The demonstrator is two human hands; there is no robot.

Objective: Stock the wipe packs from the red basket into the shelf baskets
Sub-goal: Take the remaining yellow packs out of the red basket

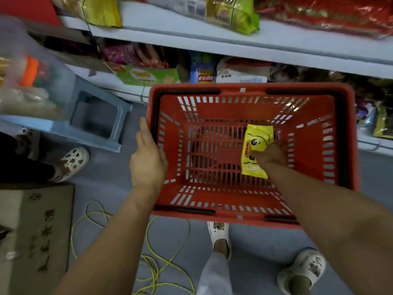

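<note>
Just one yellow wipe pack [254,145] can be seen, right of centre in the frame, lying on the slatted floor of the red basket [251,87]. It's being pinched near its lower end by the right hand [270,155], thumb on top and the other fingers tucked behind it by the look of it. The basket's left wall is being steadied by the left hand [147,160], fingers straight and laid flat against the outside.

So it's the pick-up step, probably the last one, since nothing else is seen in the basket. Next the pack needs to be lifted clear of the rim and carried up to the shelves [212,42] across the top of the frame. No shelf basket can be made out among the snack bags [234,15] there, so a spot has to be found first.
</note>
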